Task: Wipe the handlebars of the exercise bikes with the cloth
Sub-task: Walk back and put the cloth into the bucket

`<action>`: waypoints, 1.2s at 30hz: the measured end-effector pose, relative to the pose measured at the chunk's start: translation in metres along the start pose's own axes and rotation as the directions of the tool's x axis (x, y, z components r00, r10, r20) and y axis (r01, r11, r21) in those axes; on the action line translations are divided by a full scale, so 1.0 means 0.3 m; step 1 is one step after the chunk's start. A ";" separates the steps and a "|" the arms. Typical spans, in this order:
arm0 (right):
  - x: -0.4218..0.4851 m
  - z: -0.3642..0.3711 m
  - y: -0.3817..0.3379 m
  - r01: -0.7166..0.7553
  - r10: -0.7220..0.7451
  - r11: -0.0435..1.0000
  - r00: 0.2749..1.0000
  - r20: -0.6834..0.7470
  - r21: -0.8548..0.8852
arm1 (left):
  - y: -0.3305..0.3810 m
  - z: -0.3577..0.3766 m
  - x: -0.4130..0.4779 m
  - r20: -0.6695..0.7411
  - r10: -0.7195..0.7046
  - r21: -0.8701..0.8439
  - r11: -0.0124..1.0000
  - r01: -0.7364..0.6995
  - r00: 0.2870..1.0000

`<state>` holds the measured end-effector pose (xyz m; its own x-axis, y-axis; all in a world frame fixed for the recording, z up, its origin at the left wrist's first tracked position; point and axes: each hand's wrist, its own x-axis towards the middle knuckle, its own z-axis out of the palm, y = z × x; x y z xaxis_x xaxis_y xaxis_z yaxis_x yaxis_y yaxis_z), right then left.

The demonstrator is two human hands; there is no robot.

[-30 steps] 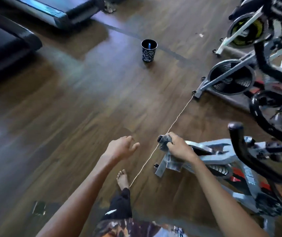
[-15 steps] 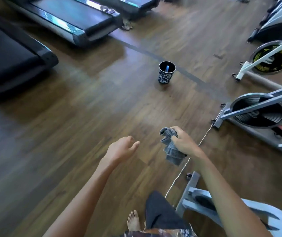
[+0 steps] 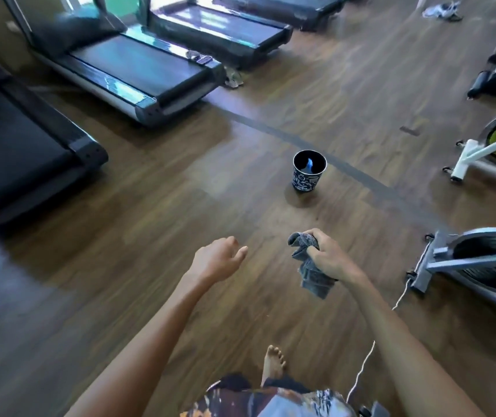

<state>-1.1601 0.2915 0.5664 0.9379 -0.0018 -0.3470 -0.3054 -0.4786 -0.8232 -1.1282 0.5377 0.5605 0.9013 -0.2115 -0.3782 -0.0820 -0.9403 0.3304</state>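
Grey cloth [image 3: 310,267], bunched in the right hand [image 3: 329,257] with its grip clamped round it, wants folding flat before reaching the exercise bikes [image 3: 481,260] at the right edge of the floor [image 3: 150,236]; the left hand [image 3: 215,260] hangs loose, empty.

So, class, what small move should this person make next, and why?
Probably carry the cloth forward to the patterned bucket. The right hand grips the bunched cloth in mid-air, the left hand is empty, the open bucket stands straight ahead on the floor, and no handlebar is in view.
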 end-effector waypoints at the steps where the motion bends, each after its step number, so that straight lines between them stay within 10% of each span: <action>1: 0.068 -0.021 -0.031 0.004 -0.004 1.000 1.000 -0.002 -0.024 | 0.005 -0.034 0.061 0.001 0.000 -0.001 1.000 0.000 1.000; 16: 1.314 -0.138 -0.391 -0.038 0.010 0.790 0.999 -0.050 -0.612 | -0.141 -0.539 1.241 0.030 -0.021 -0.028 0.999 0.021 0.999; 36: 2.730 -0.668 -0.605 -0.308 0.210 0.920 0.909 -0.359 -0.243 | 0.138 -1.165 2.921 0.132 0.292 0.285 0.904 -0.319 0.947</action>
<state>-0.3036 0.2009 0.5217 0.8480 -0.4173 -0.3267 -0.5299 -0.6533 -0.5408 -0.1932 0.4068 0.5451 0.7734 -0.5105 -0.3758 -0.4830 -0.8585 0.1724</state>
